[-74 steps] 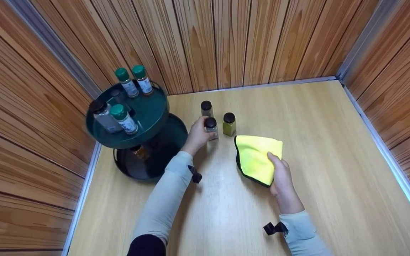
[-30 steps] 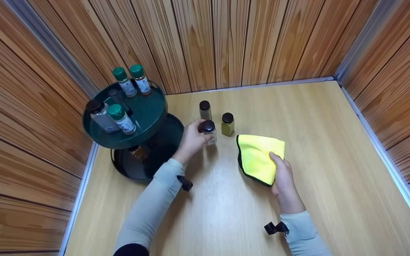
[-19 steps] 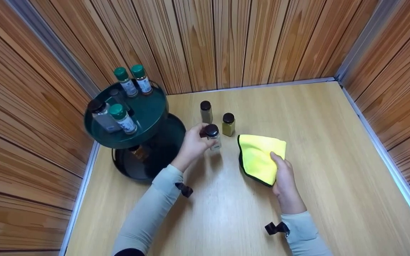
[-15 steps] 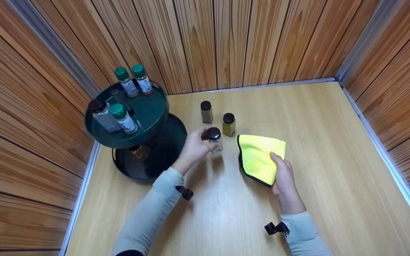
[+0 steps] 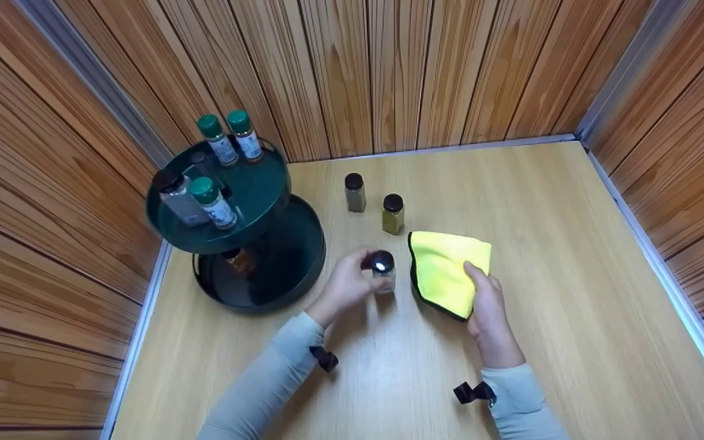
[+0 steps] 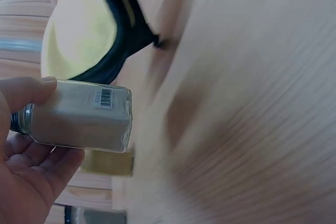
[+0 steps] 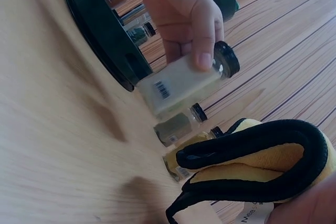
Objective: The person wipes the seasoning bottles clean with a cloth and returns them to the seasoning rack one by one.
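Observation:
My left hand [image 5: 346, 284] grips a square glass spice jar [image 5: 387, 282] with a dark cap, thumb on one side and fingers on the other. Pale powder fills the jar [image 6: 84, 116], and a barcode label shows in the left wrist view. It is held over the tabletop, left of the cloth. A folded yellow cloth [image 5: 447, 269] with black edging is pinched in my right hand [image 5: 487, 311], thumb on top. In the right wrist view the cloth [image 7: 247, 187] shows its folded layers and a white tag, close to the jar [image 7: 176, 85].
A greyish-brown jar [image 5: 355, 198] and a yellow-green jar [image 5: 393, 221] stand behind on the wooden table [image 5: 541, 244]. At left, a two-tier dark green rack [image 5: 263, 189] bears several spice jars above and an amber jar [image 5: 241, 263] below. Wood-panelled walls [image 5: 388, 73] enclose the table.
My left hand has taken the jar from beside the two others and brought it nearer, slightly right, towards the cloth. The right hand and cloth have barely moved.

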A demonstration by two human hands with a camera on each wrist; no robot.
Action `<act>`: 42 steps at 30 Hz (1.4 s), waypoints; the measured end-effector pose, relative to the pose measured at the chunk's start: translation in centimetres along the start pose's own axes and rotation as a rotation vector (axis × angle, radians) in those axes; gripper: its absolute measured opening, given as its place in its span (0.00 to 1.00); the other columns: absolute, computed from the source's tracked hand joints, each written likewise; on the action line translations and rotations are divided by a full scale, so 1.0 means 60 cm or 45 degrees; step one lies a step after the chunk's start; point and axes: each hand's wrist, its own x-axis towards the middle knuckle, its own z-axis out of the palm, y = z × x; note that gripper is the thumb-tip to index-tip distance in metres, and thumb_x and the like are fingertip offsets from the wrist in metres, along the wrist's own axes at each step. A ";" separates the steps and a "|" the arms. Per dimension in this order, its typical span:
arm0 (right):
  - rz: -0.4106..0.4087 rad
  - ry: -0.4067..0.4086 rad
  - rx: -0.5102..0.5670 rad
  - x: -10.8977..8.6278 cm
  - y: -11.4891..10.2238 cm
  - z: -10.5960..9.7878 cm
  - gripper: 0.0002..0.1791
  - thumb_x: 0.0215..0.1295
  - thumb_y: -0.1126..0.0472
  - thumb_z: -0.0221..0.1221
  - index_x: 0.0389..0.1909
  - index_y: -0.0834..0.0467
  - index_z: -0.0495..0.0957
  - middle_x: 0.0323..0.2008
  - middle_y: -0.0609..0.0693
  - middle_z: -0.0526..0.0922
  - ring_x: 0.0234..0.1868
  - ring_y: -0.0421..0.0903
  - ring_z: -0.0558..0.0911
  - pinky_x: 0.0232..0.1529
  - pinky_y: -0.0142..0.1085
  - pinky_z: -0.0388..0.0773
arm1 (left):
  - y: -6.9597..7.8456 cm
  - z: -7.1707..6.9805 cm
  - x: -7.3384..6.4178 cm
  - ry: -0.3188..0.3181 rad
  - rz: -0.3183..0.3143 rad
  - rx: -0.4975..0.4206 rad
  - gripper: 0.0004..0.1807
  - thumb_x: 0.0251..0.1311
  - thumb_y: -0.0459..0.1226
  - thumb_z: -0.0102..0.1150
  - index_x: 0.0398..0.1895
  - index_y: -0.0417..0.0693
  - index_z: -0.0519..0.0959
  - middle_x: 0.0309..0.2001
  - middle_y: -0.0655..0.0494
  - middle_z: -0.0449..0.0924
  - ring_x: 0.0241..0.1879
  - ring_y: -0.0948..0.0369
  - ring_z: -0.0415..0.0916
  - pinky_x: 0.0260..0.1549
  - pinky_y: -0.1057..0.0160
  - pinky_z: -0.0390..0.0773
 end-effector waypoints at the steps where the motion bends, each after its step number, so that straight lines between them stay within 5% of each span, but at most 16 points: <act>1: -0.002 -0.001 0.000 0.000 0.001 0.000 0.22 0.79 0.47 0.51 0.57 0.62 0.69 0.39 0.48 0.84 0.40 0.45 0.85 0.40 0.38 0.82 | -0.003 0.005 -0.002 -0.010 0.010 0.008 0.27 0.49 0.34 0.78 0.55 0.45 0.80 0.50 0.55 0.85 0.54 0.56 0.81 0.59 0.56 0.78; 16: 0.001 0.024 -0.018 0.004 0.013 0.012 0.21 0.79 0.48 0.52 0.56 0.62 0.71 0.39 0.48 0.84 0.40 0.45 0.84 0.41 0.37 0.81 | -0.029 0.051 -0.012 -0.042 0.085 0.029 0.25 0.49 0.33 0.79 0.52 0.48 0.81 0.47 0.60 0.84 0.50 0.63 0.81 0.58 0.60 0.78; 30: -0.025 -0.037 -0.040 0.000 0.013 0.017 0.23 0.78 0.46 0.52 0.56 0.62 0.71 0.40 0.50 0.84 0.40 0.47 0.85 0.38 0.37 0.82 | -0.035 0.060 -0.012 -0.068 0.118 0.068 0.24 0.49 0.34 0.80 0.51 0.50 0.81 0.46 0.61 0.82 0.50 0.64 0.79 0.56 0.63 0.78; 42: -0.055 -0.044 -0.013 0.001 0.009 0.030 0.24 0.78 0.45 0.52 0.54 0.63 0.73 0.38 0.50 0.85 0.39 0.46 0.85 0.39 0.37 0.82 | -0.038 0.066 -0.009 -0.088 0.098 0.041 0.27 0.52 0.35 0.79 0.55 0.40 0.80 0.53 0.45 0.83 0.56 0.50 0.80 0.59 0.61 0.78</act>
